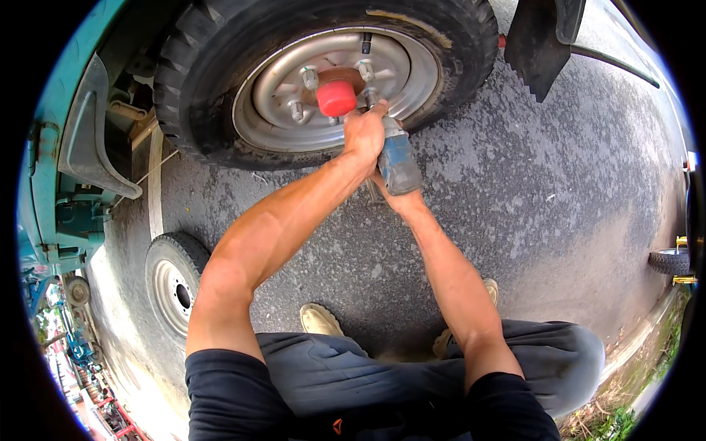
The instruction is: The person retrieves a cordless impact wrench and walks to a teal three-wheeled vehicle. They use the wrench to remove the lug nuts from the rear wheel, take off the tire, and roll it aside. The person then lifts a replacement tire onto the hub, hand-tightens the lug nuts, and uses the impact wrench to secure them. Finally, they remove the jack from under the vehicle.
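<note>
A grey-and-blue impact wrench [399, 163] points at the big wheel, its socket end at a lug nut on the lower right of the hub. My left hand [363, 134] is closed around the front of the tool, close to the rim. Behind and below the tool body, my right hand [398, 198] grips its handle; most of those fingers are hidden. The wheel has a silver steel rim [268, 132] inside a thick black tire [195, 81]. A red hub cap [336, 98] sticks out at the centre, ringed by several lug nuts [310, 78].
A spare wheel [175, 283] rests on the asphalt [544, 198] at my left. Teal vehicle bodywork [48, 191] and a dark fender [95, 140] stand at the far left. A black mud flap [540, 48] hangs right of the tire. My shoes [321, 320] are below my arms.
</note>
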A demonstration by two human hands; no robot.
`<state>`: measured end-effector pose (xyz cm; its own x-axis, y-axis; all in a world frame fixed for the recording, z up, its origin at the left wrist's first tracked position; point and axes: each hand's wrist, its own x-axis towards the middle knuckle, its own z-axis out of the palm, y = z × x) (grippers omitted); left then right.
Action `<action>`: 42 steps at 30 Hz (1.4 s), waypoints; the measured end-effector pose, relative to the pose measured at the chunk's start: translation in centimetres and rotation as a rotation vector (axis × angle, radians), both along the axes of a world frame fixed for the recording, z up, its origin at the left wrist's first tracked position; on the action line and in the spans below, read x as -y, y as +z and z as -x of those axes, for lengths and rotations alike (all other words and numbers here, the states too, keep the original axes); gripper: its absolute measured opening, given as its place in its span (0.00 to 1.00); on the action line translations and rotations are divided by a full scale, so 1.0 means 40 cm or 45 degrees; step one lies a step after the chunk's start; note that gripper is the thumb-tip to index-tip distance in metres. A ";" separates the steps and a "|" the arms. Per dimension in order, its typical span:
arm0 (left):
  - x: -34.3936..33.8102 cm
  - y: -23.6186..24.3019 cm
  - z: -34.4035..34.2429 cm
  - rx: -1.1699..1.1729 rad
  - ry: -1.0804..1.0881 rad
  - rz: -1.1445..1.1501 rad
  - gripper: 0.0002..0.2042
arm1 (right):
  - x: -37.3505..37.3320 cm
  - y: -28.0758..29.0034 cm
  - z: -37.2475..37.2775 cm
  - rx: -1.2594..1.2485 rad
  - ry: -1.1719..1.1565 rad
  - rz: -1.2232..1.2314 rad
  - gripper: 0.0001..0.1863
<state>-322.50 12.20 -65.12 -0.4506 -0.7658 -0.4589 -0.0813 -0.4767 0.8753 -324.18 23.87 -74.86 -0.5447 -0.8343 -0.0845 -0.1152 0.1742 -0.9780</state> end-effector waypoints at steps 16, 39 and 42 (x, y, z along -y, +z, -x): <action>-0.010 -0.022 -0.164 0.050 -0.131 -0.047 0.17 | -0.055 0.016 -0.067 -0.047 0.067 -0.084 0.26; 0.098 -0.072 -0.201 0.122 -0.190 0.171 0.20 | 0.032 0.064 -0.075 -0.469 0.083 -0.076 0.30; 0.101 -0.082 -0.200 0.118 -0.191 0.164 0.20 | 0.024 0.052 -0.049 -0.741 0.116 -0.076 0.29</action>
<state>-314.51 8.17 -68.39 -0.5242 -0.7484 -0.4064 -0.2259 -0.3380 0.9136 -322.22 22.90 -72.78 -0.4417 -0.8831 0.1583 -0.6470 0.1913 -0.7381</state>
